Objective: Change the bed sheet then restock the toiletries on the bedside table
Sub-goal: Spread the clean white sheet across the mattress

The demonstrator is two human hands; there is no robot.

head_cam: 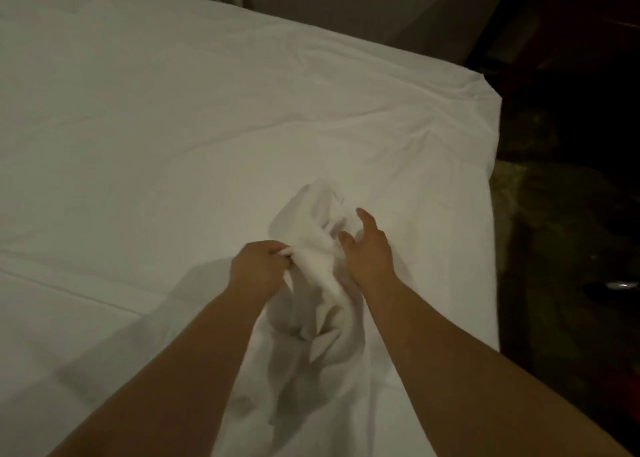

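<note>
White cotton cloth is bunched in the fingers (pixel 277 248) of the left hand (pixel 258 269), which pinch a fold of the sheet (pixel 311 266) just below the centre of the frame, while the right hand (pixel 367 248) beside it has relaxed, spread fingers that touch the same raised fold without closing on it. Around them the sheet lies over the bed (pixel 138 110) up to the corner at the upper right, soft, light and limp, so I judge it best taken by an edge or corner. No containers or toiletries are visible.
</note>
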